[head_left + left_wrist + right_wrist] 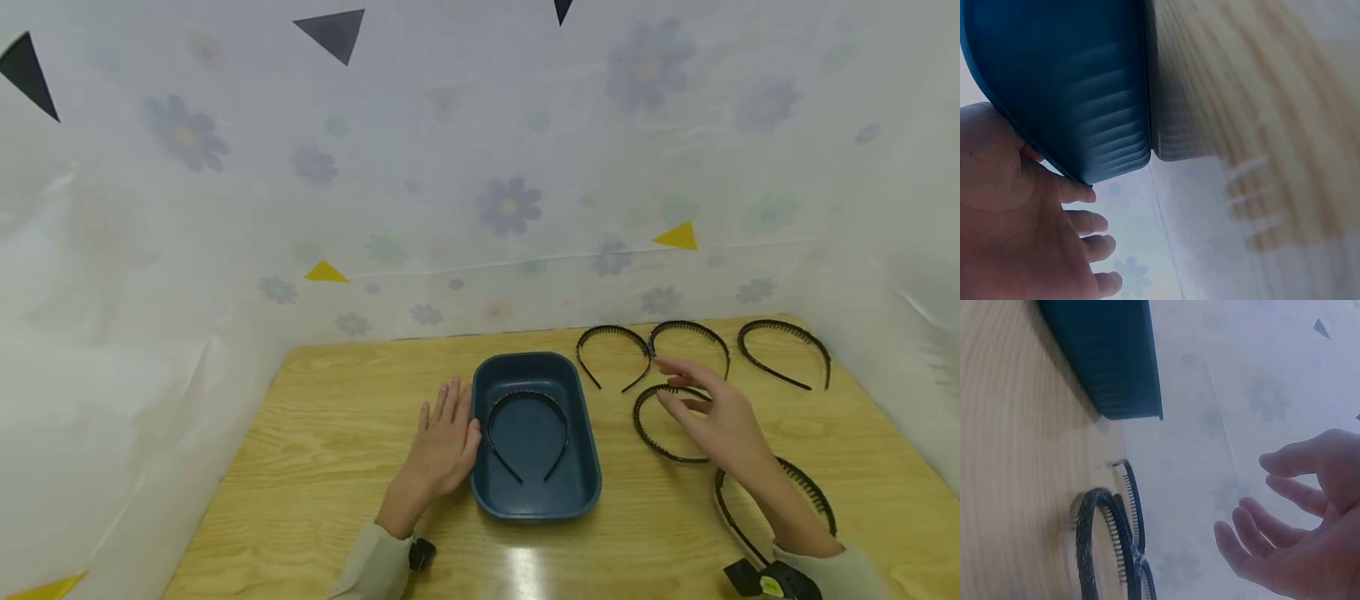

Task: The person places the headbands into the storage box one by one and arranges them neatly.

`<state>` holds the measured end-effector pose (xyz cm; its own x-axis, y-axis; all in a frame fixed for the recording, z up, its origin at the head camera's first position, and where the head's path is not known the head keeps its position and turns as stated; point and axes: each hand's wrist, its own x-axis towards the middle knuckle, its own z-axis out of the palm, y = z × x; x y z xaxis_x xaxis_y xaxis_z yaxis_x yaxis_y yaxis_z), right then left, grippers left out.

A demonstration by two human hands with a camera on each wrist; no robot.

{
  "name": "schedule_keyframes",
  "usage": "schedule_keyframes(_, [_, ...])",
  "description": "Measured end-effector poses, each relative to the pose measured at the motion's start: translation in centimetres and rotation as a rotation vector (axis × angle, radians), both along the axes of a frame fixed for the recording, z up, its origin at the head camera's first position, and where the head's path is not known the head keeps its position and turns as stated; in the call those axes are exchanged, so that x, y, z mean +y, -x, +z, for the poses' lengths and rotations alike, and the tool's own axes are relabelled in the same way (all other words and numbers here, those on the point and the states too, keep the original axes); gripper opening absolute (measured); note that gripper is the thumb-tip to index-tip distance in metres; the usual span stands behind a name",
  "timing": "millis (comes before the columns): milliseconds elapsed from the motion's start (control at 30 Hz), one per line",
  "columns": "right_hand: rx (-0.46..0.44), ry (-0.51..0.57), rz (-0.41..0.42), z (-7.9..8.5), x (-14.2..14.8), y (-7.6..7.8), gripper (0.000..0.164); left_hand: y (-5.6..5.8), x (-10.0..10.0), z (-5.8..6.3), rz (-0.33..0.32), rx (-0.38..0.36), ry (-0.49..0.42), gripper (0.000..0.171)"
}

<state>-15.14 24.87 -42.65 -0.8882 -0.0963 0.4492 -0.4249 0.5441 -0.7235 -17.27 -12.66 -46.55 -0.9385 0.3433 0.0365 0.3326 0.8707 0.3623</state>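
My left hand (442, 442) lies with straight fingers along the left wall of a dark blue plastic basin (588, 467). In the left wrist view the thumb side of that hand (1029, 212) touches the basin rim (997, 106). A black toothed headband (527, 392) lies inside the basin, its ends toward me. Raised over the table at the right, my right hand (720, 417) holds nothing; its fingers (1260, 531) are loosely bent, thumb apart from them. Under it lies another black headband (645, 433), partly hidden by the hand.
Along the table's back edge lie a headband (611, 329), a second (690, 325) touching it, and a third (783, 325) farther right. One more headband (813, 487) sits beneath the right forearm. A flowered sheet (420, 200) hangs behind the wooden table (322, 450).
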Motion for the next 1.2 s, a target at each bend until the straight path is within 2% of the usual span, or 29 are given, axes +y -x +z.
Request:
schedule_keyframes(533, [-0.095, -0.057, -0.118, -2.1, 6.1, -2.9, 0.047, -0.1, 0.1, -0.1, 0.0, 0.012, -0.015, 0.06])
schedule_keyframes(767, [-0.083, -0.044, -0.139, -2.6, 8.2, -3.8, 0.049, -0.2, 0.0, 0.0, 0.002, 0.011, -0.007, 0.059])
schedule_keyframes(933, [-0.125, -0.075, -0.163, -3.0, 9.7, -4.3, 0.047, -0.2, -0.1, 0.0, 0.005, 0.005, -0.009, 0.059])
schedule_keyframes(1200, [-0.188, -0.187, -0.216, -4.0, 11.3, -5.1, 0.048, -0.2, 0.0, 0.1, 0.004, 0.005, -0.018, 0.06])
